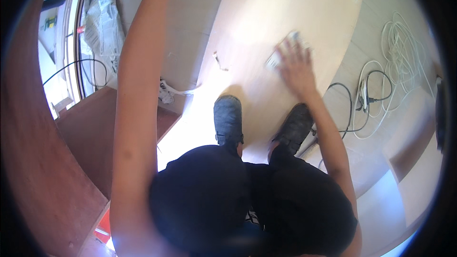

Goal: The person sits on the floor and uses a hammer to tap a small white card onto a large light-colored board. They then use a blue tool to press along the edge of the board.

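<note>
Head view, panel edges: the pale panel [257,4] runs out at the top; its right edge borders floor [383,0] with a coiled white cable [400,52]; open room lies left of and above the right hand [296,66]; dark shoes [228,119] below it
Whitish pad [273,60]: on the panel, beneath the right hand; its exposed edge slants up and rightward; full long axis cannot be told
Right fingers: extended, slightly spread over the pad
Left hand: beyond the picture; its fingers cannot be judged
Hard to see: the right hand blurs, covering most of the pad
</note>
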Motion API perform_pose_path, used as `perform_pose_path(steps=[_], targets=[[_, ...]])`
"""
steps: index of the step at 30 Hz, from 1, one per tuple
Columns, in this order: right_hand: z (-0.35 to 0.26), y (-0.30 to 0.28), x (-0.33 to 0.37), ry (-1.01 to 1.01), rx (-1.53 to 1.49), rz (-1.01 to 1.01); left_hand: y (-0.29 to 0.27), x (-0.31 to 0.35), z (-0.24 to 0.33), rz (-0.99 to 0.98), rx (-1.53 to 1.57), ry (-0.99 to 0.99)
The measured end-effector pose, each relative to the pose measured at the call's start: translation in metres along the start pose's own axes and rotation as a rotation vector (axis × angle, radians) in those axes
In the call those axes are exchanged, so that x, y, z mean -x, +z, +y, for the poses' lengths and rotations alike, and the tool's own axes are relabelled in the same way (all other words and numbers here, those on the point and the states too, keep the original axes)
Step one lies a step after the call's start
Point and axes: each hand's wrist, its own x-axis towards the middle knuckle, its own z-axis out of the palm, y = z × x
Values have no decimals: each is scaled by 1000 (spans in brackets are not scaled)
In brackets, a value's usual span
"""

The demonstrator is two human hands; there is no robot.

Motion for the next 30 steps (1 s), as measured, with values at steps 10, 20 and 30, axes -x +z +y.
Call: perform_pose_path(steps=[10,20,30], targets=[[12,-3,-148,54,121,347,-126,360,-1,-848,-171,199],[-58,-16,-145,-626,-56,44,-222,421,-49,-467,-245,-120],[-141,14,-143,-457,-16,70,-252,400,-86,-64,-262,-326]])
